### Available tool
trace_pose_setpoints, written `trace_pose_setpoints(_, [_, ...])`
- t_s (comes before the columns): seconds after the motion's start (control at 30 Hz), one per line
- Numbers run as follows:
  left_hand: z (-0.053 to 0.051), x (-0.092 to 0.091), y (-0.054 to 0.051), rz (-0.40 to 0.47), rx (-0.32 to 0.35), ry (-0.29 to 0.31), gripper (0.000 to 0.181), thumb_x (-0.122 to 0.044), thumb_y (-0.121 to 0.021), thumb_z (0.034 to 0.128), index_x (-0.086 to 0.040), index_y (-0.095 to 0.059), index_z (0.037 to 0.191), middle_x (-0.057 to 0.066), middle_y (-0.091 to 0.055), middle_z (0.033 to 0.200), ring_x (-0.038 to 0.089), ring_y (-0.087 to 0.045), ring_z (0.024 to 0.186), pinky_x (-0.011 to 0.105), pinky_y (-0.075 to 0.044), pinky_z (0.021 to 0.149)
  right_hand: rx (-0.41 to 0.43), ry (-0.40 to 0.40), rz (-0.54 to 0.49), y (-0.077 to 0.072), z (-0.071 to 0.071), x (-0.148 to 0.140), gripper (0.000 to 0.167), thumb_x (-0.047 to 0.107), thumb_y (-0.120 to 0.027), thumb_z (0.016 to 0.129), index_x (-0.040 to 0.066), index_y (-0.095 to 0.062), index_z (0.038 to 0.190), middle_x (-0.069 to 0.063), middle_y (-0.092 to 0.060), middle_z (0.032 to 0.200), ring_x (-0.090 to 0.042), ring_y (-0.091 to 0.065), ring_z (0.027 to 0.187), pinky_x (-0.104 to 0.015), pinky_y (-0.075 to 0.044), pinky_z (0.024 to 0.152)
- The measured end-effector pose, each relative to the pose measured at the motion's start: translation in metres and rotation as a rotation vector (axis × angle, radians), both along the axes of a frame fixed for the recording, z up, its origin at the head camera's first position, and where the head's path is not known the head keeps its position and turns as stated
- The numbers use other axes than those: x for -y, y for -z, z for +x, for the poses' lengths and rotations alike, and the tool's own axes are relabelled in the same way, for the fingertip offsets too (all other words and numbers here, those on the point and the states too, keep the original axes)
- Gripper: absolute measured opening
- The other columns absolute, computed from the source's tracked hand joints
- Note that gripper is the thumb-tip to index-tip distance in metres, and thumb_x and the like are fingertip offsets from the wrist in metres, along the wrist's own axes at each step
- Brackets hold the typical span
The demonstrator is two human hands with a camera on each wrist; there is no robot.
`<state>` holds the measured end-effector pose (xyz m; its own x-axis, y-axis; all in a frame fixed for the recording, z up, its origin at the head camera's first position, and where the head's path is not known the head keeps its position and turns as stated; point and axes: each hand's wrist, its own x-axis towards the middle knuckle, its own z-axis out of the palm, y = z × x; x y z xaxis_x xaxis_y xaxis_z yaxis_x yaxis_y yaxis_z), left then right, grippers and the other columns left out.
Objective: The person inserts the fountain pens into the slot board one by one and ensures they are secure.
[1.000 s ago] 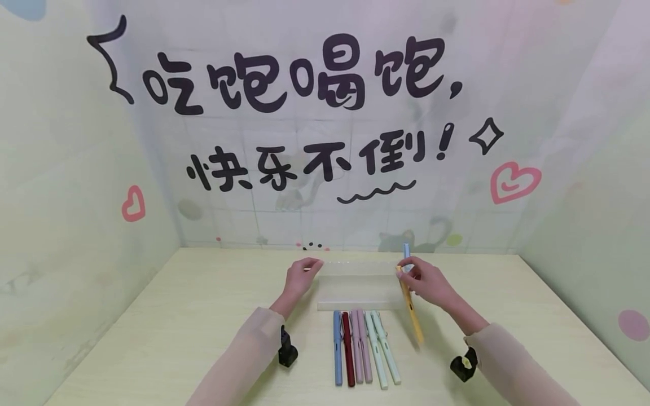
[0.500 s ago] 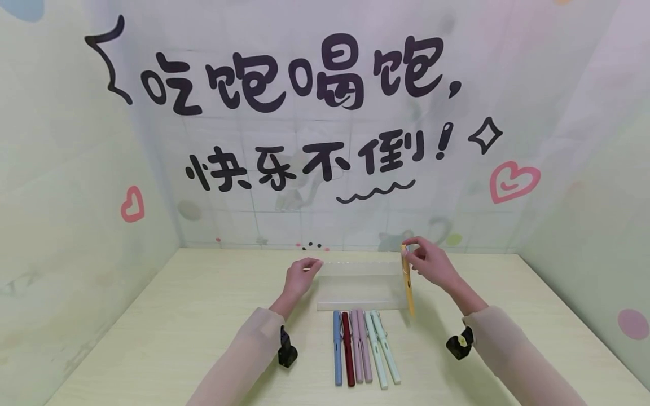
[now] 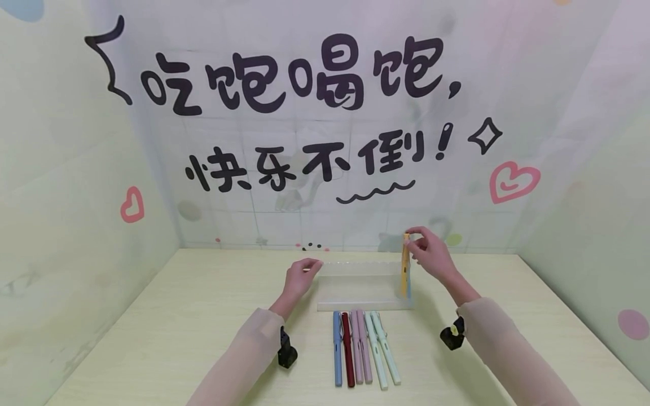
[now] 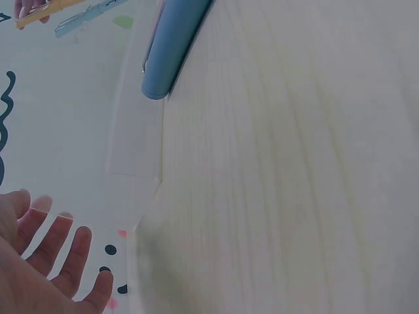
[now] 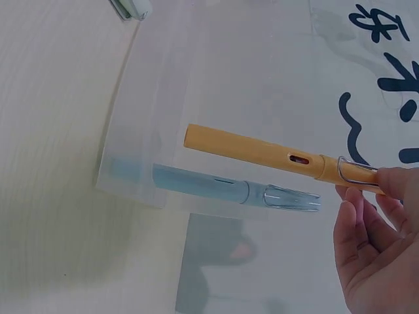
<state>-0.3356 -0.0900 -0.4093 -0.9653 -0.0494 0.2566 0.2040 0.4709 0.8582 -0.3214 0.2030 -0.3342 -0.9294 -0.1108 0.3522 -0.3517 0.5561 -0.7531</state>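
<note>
At its cap end, my right hand (image 3: 431, 256) pinches a yellow pen (image 5: 252, 149) with a wire clip. The pen stands nearly upright at the right end of a clear plastic pen holder (image 3: 363, 305), its lower end pointing down into the holder. Beside it, a light blue pen (image 5: 203, 185) stands in the holder, partly hidden by the yellow one in the head view. My left hand (image 3: 301, 278) pinches the holder's upper left edge; some fingertips (image 4: 63, 219) show through the clear plastic in the left wrist view.
In front of the holder several capped pens lie side by side: a blue pen (image 3: 337, 349), a dark red pen (image 3: 348, 349), purple pens (image 3: 359, 347) and mint green pens (image 3: 378, 349). A printed wall cloth (image 3: 325, 220) closes off the table (image 3: 203, 316) behind and at both sides.
My right hand has risen and carried the yellow pen from in front of the holder back over its right end, turning it upright. My left hand and the holder have stayed put.
</note>
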Motion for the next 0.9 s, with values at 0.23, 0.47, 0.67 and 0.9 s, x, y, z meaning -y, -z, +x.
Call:
trace_pose_setpoints(0.23, [-0.001, 0.0, 0.001, 0.003, 0.008, -0.002, 0.025, -0.022, -0.055, 0.0881, -0.001, -0.064, 0.099, 0.011, -0.062, 0.095, 0.026, -0.057, 0.09, 0.036, -0.047, 0.077, 0.0, 0.005, -0.026, 0.008, -0.002, 0.001, 0.025, 0.019, -0.052, 0.09, 0.008, -0.049, 0.113, -0.014, -0.062, 0.084, -0.025, -0.055, 0.067, -0.031, -0.047, 0.054])
trace_pose_setpoints(0.47, [-0.001, -0.001, 0.0, 0.0, 0.007, -0.004, 0.025, -0.022, -0.055, 0.0883, -0.001, -0.064, 0.099, 0.011, -0.062, 0.095, 0.026, -0.057, 0.091, 0.036, -0.047, 0.077, -0.006, -0.019, -0.042, 0.015, -0.003, 0.004, 0.022, 0.016, -0.052, 0.089, 0.008, -0.05, 0.11, -0.013, -0.062, 0.082, -0.035, -0.055, 0.069, -0.031, -0.046, 0.052])
trace_pose_setpoints(0.67, [0.0, 0.0, -0.001, -0.001, 0.011, -0.005, 0.026, -0.022, -0.054, 0.0885, -0.001, -0.064, 0.099, 0.011, -0.062, 0.095, 0.027, -0.057, 0.091, 0.036, -0.047, 0.077, -0.02, -0.05, -0.012, 0.021, -0.004, 0.004, 0.025, 0.017, -0.053, 0.089, 0.005, -0.05, 0.111, -0.014, -0.06, 0.075, -0.035, -0.053, 0.064, -0.03, -0.046, 0.049])
trace_pose_setpoints(0.9, [0.0, -0.001, -0.002, 0.003, 0.018, -0.008, 0.025, -0.021, -0.055, 0.0885, -0.001, -0.064, 0.099, 0.011, -0.062, 0.095, 0.027, -0.057, 0.091, 0.036, -0.048, 0.076, -0.048, -0.073, 0.018, 0.025, -0.004, 0.003, 0.024, 0.018, -0.053, 0.09, 0.006, -0.051, 0.11, -0.016, -0.058, 0.069, -0.026, -0.05, 0.054, -0.03, -0.044, 0.047])
